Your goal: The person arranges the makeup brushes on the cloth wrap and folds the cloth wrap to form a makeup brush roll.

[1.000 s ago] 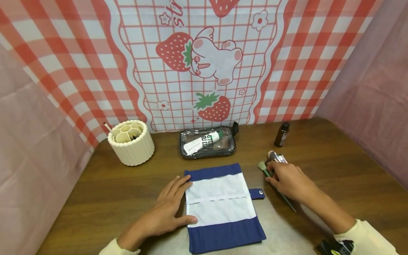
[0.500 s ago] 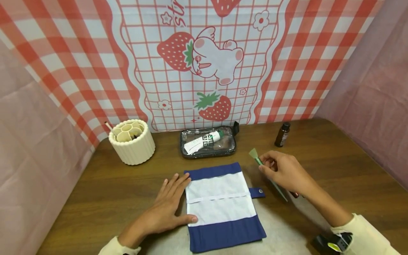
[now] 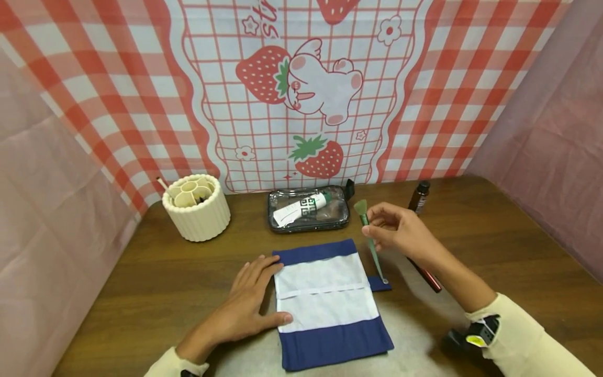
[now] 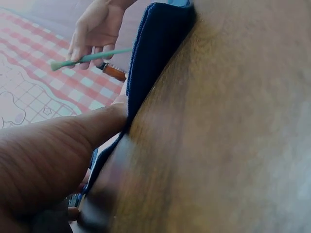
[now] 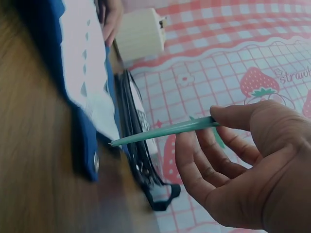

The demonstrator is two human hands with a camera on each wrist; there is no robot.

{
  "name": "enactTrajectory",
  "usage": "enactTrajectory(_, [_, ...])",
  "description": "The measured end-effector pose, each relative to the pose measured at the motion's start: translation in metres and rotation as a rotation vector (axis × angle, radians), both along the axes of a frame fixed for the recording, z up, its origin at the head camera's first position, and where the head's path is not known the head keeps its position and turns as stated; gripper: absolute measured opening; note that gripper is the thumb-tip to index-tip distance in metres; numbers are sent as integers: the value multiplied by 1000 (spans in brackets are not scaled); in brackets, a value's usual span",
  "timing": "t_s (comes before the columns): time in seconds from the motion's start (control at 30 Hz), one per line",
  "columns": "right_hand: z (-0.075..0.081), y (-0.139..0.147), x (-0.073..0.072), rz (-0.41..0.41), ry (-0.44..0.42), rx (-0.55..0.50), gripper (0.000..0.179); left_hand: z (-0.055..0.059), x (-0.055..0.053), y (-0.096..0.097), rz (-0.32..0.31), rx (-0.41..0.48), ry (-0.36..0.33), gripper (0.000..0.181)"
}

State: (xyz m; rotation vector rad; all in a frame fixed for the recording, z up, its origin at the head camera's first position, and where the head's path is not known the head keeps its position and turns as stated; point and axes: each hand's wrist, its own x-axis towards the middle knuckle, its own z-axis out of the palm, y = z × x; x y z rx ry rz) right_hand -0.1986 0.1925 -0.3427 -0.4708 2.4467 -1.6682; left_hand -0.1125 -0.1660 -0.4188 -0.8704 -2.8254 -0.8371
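My right hand (image 3: 402,233) pinches a green makeup brush (image 3: 371,243) between thumb and fingers. Its bristles point up and away, and the handle tip overlaps the snap strap (image 3: 375,284) in the head view. The right wrist view shows the brush's tapered handle (image 5: 160,132) slanting toward the cloth. A navy and white fabric brush roll (image 3: 327,306) lies unfolded on the table. Along its left edge rests my left hand (image 3: 247,303), fingers straight and spread, thumb on the white part. A dark red slim tube (image 3: 430,278) lies partly hidden under my right forearm.
A clear zip pouch (image 3: 278,226) with a white tube inside lies behind the roll. At the back left stands a cream ribbed holder (image 3: 200,217) with dividers. A small brown bottle (image 3: 419,196) stands at the back right, partly behind my right hand. Checked cloth hangs behind the table.
My right hand has lifted the green brush off the table and carried it left toward the roll, turning it more upright. The red tube has come into view. My left hand has stayed put.
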Motion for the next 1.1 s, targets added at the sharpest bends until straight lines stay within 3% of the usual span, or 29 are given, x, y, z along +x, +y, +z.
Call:
enactTrajectory(0.27, [-3,-28,-15,55,-81,-205,40,0,0,0,4,-13,-39,96])
enactTrajectory(0.77, [-6,-82,-30,156,-204,-413,37,2,0,0,19,-30,-69,96])
enactTrajectory(1.1, [-26,-114,-33,207,-294,-472,30,2,-1,0,17,-41,-68,97])
